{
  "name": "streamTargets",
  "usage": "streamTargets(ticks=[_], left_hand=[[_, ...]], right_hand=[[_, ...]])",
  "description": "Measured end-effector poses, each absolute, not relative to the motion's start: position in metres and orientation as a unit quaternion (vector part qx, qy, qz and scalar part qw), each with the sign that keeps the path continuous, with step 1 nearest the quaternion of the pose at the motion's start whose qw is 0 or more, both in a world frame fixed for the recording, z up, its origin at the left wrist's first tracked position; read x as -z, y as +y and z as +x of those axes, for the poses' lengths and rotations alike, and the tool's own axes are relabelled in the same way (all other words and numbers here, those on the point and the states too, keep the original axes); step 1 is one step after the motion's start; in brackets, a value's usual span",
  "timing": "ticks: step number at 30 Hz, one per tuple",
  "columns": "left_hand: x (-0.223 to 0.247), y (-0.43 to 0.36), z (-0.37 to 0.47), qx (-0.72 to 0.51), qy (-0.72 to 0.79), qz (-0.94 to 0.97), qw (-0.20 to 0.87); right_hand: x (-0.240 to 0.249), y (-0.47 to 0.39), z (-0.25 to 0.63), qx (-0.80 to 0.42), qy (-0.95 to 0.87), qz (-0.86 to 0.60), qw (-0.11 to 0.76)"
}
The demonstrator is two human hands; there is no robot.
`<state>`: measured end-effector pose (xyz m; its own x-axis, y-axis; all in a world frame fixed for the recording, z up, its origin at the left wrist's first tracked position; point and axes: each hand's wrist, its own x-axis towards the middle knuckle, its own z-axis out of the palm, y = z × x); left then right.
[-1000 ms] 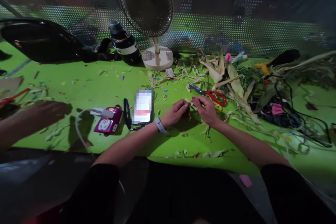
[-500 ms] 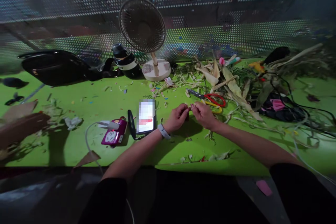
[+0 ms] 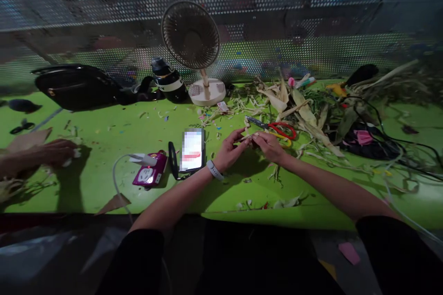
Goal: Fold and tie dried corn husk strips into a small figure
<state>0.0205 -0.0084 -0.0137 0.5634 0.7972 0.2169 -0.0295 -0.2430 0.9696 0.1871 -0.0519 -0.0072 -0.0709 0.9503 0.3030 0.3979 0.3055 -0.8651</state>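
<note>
Scrap of pale plant stuff (image 3: pixel 247 138) at my meeting fingertips

I have the scrap just above the green tabletop (image 3: pixel 224 200), mostly covered by my fingers. My right hand (image 3: pixel 270 146) is closed on it, thumb against forefinger. My left hand (image 3: pixel 229 151) curls in from the other side, thumb and fingers bent around its end; whether they pinch it or only touch it, I cannot tell. A pale wristband (image 3: pixel 215 170) sits behind that hand.

Just beyond my grip, slightly right, lie the red-handled scissors (image 3: pixel 282 130), with a yellow handle (image 3: pixel 285 142) beside them. Farther out on that side is a heap of dry leaves (image 3: pixel 305 107). To the left of my grip lies a lit phone (image 3: pixel 192 150), then a purple device (image 3: pixel 156 171). Beyond the phone stands a fan (image 3: pixel 191 35). Well off to my left, another person's hand (image 3: pixel 58 151) is over the table.
</note>
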Motion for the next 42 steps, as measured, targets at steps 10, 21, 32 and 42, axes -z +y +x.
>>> streamTargets(ticks=[10, 21, 32, 42], left_hand=[[0.011, -0.006, 0.021, -0.369, 0.261, 0.699, 0.554], [0.003, 0.0, 0.013, -0.284, 0.251, 0.734, 0.564], [-0.002, 0.001, 0.009, -0.239, 0.213, 0.81, 0.492], [-0.002, 0.006, 0.01, -0.266, 0.16, 0.631, 0.711]], right_hand=[[0.003, -0.052, 0.192, -0.34, -0.679, -0.498, 0.418], [0.002, -0.056, 0.191, -0.395, -0.667, -0.508, 0.376], [-0.004, -0.058, 0.196, -0.394, -0.7, -0.508, 0.311], [-0.016, -0.059, 0.193, -0.4, -0.634, -0.506, 0.428]])
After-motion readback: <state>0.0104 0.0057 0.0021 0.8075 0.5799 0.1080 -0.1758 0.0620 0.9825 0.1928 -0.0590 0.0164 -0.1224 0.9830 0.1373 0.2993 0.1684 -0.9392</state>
